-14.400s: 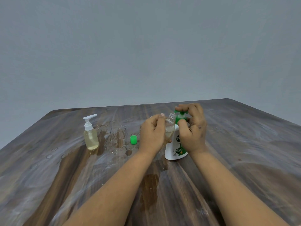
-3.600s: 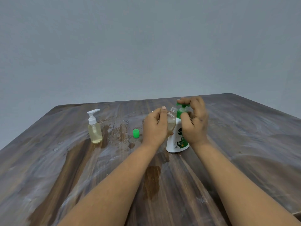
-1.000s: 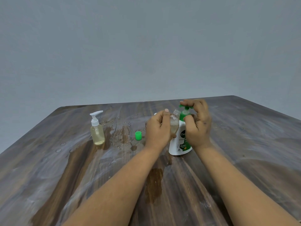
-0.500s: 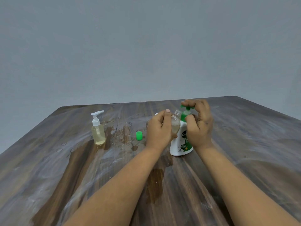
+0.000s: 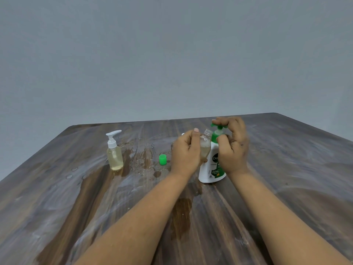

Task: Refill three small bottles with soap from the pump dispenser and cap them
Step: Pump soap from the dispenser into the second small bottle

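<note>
Head view. Left hand (image 5: 184,153) grips 1 small clear bottle (image 5: 205,148), uncapped, tilted with its mouth toward the green spout, holding pale liquid in its lower part. Right hand (image 5: 232,144) curls over the green pump head of the white pump dispenser (image 5: 211,169), which stands on the wet wooden table (image 5: 286,169). Farther left stands 1 capped pump bottle (image 5: 114,153) of yellowish soap; 1 green cap (image 5: 162,159) lies between it and the hands.

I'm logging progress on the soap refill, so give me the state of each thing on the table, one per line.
small bottle: uncapped, tilted, partly filled, held by left hand
pump dispenser: upright, right hand on pump head
green cap: off, on table
white-pump bottle: upright, capped, filled
</note>
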